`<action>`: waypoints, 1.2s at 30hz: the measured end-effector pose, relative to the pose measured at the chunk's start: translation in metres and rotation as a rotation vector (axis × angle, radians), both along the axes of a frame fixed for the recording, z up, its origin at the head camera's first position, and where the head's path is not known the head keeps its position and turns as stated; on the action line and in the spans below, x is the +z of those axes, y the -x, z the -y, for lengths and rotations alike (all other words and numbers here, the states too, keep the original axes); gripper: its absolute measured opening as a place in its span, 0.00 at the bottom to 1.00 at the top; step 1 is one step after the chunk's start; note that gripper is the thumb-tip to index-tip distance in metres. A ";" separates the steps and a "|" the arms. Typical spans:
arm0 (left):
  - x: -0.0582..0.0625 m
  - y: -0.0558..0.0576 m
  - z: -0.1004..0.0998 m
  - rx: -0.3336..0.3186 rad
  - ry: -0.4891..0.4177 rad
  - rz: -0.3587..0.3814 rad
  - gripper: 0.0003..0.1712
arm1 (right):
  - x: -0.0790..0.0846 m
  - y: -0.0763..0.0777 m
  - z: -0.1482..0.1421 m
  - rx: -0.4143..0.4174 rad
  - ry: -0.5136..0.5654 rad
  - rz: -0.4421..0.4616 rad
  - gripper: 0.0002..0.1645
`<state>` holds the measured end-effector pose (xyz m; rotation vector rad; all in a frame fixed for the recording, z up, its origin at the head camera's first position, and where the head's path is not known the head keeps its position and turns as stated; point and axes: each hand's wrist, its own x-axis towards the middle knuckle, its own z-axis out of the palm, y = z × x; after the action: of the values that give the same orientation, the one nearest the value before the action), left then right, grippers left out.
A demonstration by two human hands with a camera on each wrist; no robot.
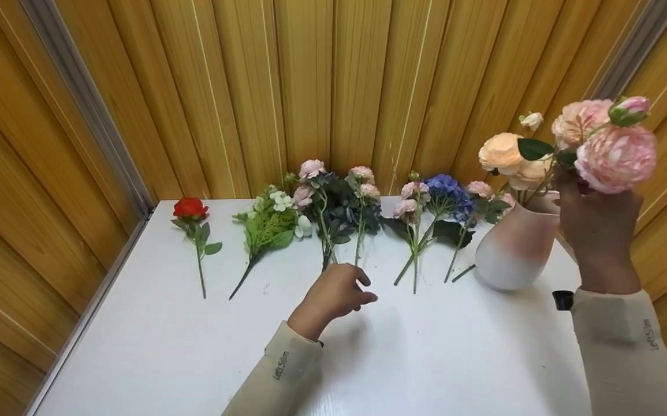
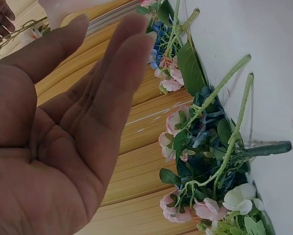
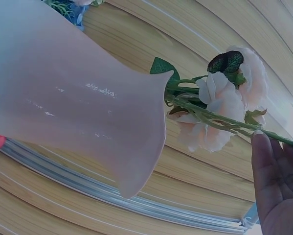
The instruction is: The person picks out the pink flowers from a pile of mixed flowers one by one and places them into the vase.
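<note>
At the right of the head view stands a pink and white vase [image 1: 512,248] with peach flowers [image 1: 500,153] in its mouth. My right hand [image 1: 599,231] is raised beside the rim and pinches the stem [image 3: 273,135] of a pink peony spray [image 1: 616,159]. In the right wrist view that stem runs into the vase mouth alongside the peach flowers' stems. Over the middle of the table is my left hand [image 1: 336,292], holding nothing, its fingers loosely bent. Nearest to it lie pink roses [image 1: 312,170] and dark blue-green foliage [image 2: 205,132].
Along the back of the white table [image 1: 154,346] lie a red rose [image 1: 190,209], a green bunch with white blossoms [image 1: 267,225] and a blue hydrangea [image 1: 448,196] among small pink roses. A wood-patterned panel wall [image 1: 304,86] rises behind them. A small black object [image 1: 563,300] is by my right cuff.
</note>
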<state>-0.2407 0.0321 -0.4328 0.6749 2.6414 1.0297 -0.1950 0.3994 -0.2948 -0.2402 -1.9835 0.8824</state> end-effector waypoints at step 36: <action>0.002 0.000 -0.001 0.055 -0.003 0.004 0.29 | -0.020 0.006 -0.003 -0.052 -0.132 0.101 0.25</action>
<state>-0.2404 0.0327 -0.4304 0.6032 2.6699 1.0487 -0.2015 0.4024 -0.3147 -0.2637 -2.1100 0.7150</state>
